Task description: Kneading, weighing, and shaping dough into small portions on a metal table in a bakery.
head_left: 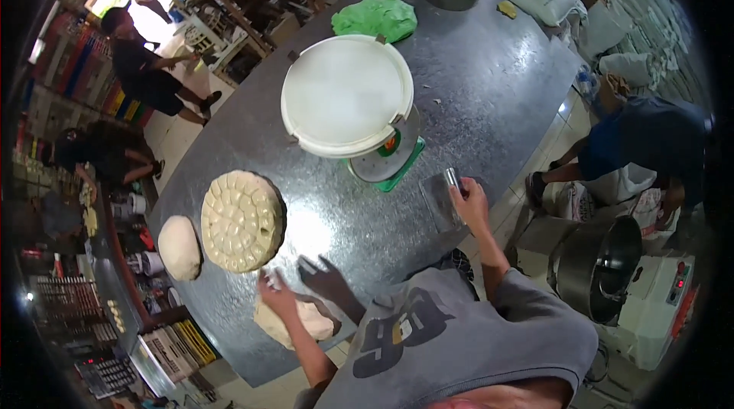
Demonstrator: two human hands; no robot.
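The round of dough [241, 222] sits on the tabletop [367, 214] toward its left end, its top already marked into many small segments; whether the cuts go right through cannot be told. Just beside it, by the left edge, lies a smooth lump of dough [180, 248], unmarked. Another lump [306, 325], near the near-left corner, shows no cuts where visible, so dividing looks done on one piece and left on two. The left hand [280, 296] is over this near lump, fingers loosely bent and parted, with no visible hold on anything. Along the near edge, the right hand [472, 201] has its fingers closed around the metal scraper [441, 199]. Farther in stands a green scale [403, 164] bearing a white round tray [348, 95].
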